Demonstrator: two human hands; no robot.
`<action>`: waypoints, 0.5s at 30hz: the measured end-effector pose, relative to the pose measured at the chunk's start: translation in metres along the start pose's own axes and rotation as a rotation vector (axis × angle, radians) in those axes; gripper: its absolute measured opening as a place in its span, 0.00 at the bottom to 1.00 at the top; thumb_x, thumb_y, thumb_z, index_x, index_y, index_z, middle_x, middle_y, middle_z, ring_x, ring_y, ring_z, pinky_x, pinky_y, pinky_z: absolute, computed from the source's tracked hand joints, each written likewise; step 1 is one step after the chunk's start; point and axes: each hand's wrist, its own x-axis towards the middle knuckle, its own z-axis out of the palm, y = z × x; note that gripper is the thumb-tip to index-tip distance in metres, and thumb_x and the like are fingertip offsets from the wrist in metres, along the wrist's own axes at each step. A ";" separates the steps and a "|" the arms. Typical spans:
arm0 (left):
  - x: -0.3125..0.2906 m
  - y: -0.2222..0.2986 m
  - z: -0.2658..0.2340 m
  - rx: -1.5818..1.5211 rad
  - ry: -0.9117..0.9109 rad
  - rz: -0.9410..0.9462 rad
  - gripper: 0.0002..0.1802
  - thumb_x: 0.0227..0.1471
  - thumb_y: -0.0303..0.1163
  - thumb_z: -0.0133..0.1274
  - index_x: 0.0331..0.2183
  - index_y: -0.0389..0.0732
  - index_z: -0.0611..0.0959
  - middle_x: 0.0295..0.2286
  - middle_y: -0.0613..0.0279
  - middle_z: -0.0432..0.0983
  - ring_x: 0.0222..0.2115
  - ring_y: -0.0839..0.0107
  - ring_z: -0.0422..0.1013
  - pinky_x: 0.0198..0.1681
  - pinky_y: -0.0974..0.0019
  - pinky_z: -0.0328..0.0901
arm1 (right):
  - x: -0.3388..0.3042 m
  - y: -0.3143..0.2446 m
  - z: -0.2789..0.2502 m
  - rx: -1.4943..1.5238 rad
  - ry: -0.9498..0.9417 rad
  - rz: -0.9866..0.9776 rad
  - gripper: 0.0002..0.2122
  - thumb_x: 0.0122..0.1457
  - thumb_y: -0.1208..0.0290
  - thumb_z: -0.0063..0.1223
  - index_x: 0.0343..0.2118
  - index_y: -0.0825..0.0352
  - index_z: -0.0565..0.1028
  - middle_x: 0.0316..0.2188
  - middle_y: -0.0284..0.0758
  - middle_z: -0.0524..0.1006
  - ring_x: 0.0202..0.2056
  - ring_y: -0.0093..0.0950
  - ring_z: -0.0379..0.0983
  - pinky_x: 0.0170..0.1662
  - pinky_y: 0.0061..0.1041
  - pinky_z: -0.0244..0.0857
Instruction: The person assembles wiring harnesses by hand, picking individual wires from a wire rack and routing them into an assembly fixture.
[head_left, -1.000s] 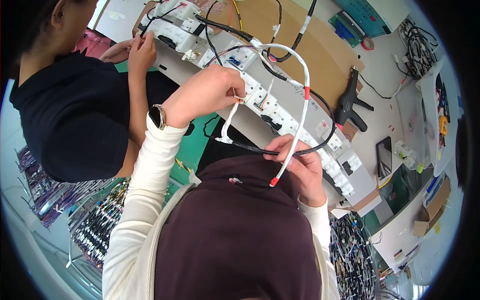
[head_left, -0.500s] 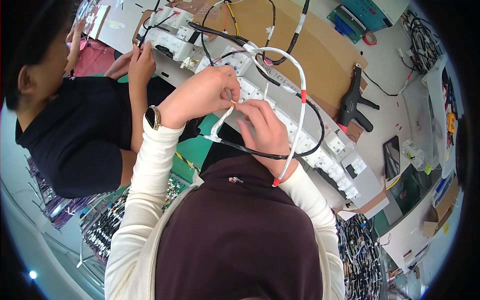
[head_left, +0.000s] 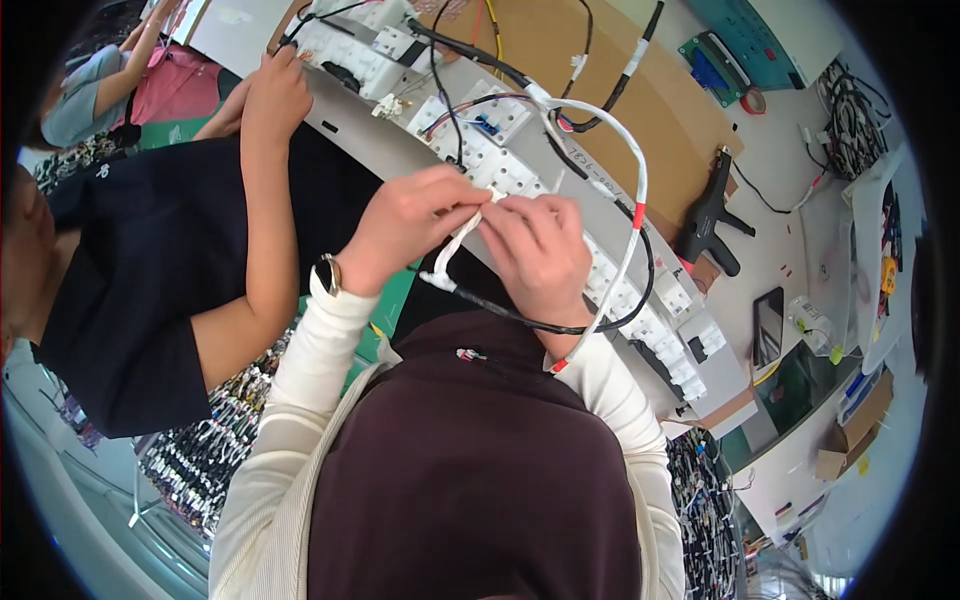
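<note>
Between my two hands is the end of a white-wrapped cable branch point(head_left: 457, 248). My left hand point(head_left: 412, 222) pinches it near the tip with thumb and forefinger, while my right hand point(head_left: 543, 255) closes on the same tip from the other side. My fingers hide the tip itself. Lower down, the white branch meets a black-wrapped cable point(head_left: 510, 313), which loops under my right hand and round to its right. A white cable with red tape bands point(head_left: 628, 150) arches over the board and drops across my right wrist.
Behind my hands runs a long board with white connector blocks point(head_left: 500, 165). Brown cardboard point(head_left: 660, 130) lies beyond it, with a black clamp point(head_left: 712, 215) and a phone point(head_left: 768, 325) to the right. At my left, a co-worker's arm point(head_left: 268, 190) reaches to the board.
My fingers have drawn closer together at the branch tip, my right fingers now more bunched. My view has shifted, and the co-worker's head has moved toward the left edge.
</note>
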 end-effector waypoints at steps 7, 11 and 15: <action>0.042 -0.003 -0.017 0.153 -0.327 -0.030 0.06 0.42 0.26 0.63 0.29 0.40 0.86 0.25 0.60 0.78 0.27 0.59 0.74 0.31 0.60 0.68 | 0.024 0.013 -0.010 0.163 -0.192 0.212 0.09 0.41 0.77 0.70 0.27 0.64 0.81 0.24 0.32 0.78 0.33 0.33 0.70 0.37 0.30 0.66; 0.043 0.016 -0.017 0.230 -0.208 -0.159 0.15 0.39 0.26 0.64 0.30 0.40 0.75 0.25 0.58 0.76 0.29 0.56 0.74 0.31 0.56 0.67 | 0.018 0.012 -0.008 0.043 -0.129 0.244 0.13 0.40 0.76 0.71 0.29 0.67 0.76 0.28 0.34 0.75 0.33 0.32 0.70 0.37 0.30 0.66; 0.048 0.012 -0.015 0.365 -0.201 -0.060 0.21 0.36 0.26 0.66 0.33 0.37 0.73 0.24 0.52 0.77 0.30 0.49 0.75 0.31 0.52 0.69 | 0.023 0.012 -0.009 0.138 -0.210 0.384 0.16 0.41 0.76 0.72 0.31 0.68 0.73 0.31 0.34 0.71 0.33 0.30 0.69 0.37 0.29 0.66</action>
